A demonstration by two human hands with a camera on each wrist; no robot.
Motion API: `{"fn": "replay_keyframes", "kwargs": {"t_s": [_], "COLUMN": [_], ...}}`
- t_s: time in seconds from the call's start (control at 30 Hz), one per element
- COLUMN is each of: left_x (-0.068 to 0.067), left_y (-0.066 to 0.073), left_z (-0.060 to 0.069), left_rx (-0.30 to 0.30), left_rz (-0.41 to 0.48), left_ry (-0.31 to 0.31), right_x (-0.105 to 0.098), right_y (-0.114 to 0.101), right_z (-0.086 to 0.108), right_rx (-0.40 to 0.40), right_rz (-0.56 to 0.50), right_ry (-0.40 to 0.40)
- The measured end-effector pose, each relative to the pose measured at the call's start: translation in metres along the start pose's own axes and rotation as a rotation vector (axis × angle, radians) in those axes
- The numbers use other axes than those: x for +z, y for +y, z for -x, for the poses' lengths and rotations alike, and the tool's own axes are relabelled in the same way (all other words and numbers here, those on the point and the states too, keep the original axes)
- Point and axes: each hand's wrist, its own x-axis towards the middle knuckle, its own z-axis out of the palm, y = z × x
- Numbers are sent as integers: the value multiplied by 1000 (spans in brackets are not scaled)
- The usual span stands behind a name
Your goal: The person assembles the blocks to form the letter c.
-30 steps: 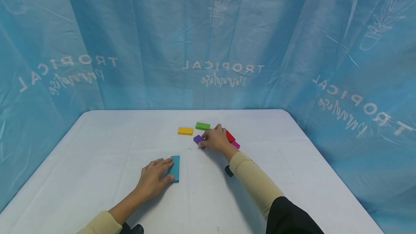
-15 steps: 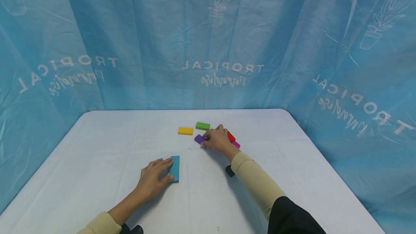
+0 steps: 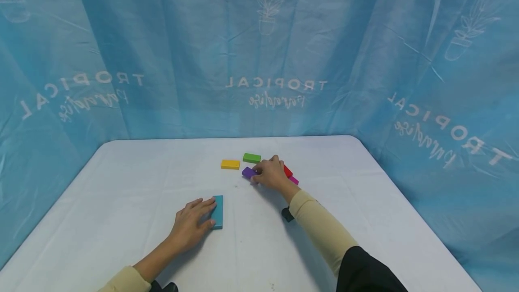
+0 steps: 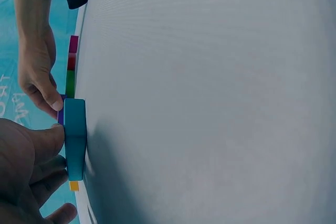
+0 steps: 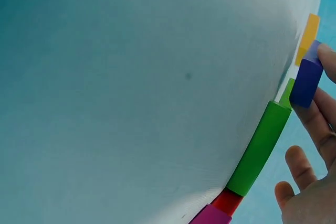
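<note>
My left hand rests beside a teal block, its thumb and fingertips touching the left side; the thumb lies at the near end. The same teal block stands large in the left wrist view. Farther off, my right hand pinches a purple block between thumb and fingers. In the right wrist view the purple block is gripped at its two ends, with the other fingers loose. A darker green block shows in that view; my right hand hides it in the head view.
Left of the right hand lie a yellow block and a lighter green block. Partly behind that hand are a red block and a magenta block. A white cloth covers the table; blue printed curtains surround it.
The right hand and the purple block have shifted very slightly to the right since the first frame. The left hand and the teal block stay in place.
</note>
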Motion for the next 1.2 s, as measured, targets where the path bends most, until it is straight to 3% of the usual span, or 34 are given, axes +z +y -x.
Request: {"fn": "replay_keyframes", "kwargs": {"t_s": [0.6, 0.97, 1.2], "left_x": [0, -2, -3], "left_y": [-3, -3, -2], "left_z": [0, -1, -1], "left_rx": [4, -6, -14], "left_rz": [-2, -9, 2], "left_ry": [31, 8, 8], "right_x": [-8, -10, -9], "right_y": [-8, -17, -23], "right_z": [27, 61, 87], "right_rx": [4, -19, -97], "right_rz": [-106, -186, -205], "right_ry": [51, 66, 60]}}
